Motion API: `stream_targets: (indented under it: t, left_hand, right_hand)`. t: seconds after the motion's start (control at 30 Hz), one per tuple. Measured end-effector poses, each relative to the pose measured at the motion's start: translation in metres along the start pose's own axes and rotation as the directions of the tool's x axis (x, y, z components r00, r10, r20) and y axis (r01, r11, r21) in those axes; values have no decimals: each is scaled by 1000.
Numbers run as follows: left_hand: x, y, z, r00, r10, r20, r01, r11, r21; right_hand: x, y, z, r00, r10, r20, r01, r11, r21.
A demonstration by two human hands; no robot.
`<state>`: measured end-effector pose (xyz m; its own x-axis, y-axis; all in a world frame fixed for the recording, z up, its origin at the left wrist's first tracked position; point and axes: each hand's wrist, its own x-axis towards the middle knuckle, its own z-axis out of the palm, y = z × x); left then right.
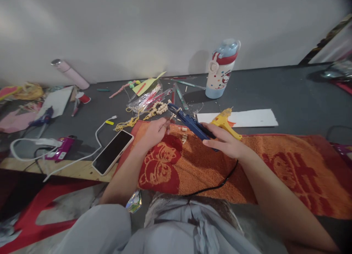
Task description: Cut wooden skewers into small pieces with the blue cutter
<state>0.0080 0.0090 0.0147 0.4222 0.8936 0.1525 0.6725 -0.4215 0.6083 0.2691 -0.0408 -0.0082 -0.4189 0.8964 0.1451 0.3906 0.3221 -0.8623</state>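
Observation:
My right hand (224, 140) is closed around a blue glue gun (189, 122), its nozzle pointing left and its black cord trailing toward me. My left hand (155, 131) pinches a thin stick (172, 118) right at the gun's tip, beside a string of small wooden pieces (158, 108). Both hands rest on an orange and red towel (275, 166). A few small wooden bits (184, 136) lie on the towel between the hands.
A yellow glue gun (225, 122) lies on white paper (247, 117). A patterned water bottle (221, 70) stands at the wall. A phone (112, 151) with a white cable, a magenta tool (62, 147), a pink flask (70, 72) and craft scraps lie to the left.

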Motion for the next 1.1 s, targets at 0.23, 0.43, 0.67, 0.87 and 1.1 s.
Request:
stream_targets:
  t: [0.23, 0.43, 0.67, 0.87, 1.1]
  left_hand:
    - [0, -1, 0, 1000, -2, -15, 2, 1000, 14]
    - [0, 0, 1, 1000, 1, -17, -1, 999, 36]
    - [0, 0, 6, 994, 7, -105, 12, 983, 181]
    - [-9, 12, 26, 908, 194, -372, -99, 961, 257]
    - [-13, 26, 59, 995, 8, 96, 52, 790, -611]
  right_hand:
    - [3, -1, 4, 999, -14, 39, 11, 998, 59]
    - [2, 1, 8, 999, 16, 51, -21, 996, 90]
    - [3, 3, 14, 999, 38, 26, -40, 996, 80]
    - [6, -2, 27, 995, 46, -85, -35, 991, 126]
    - [7, -7, 46, 998, -31, -52, 41, 978, 205]
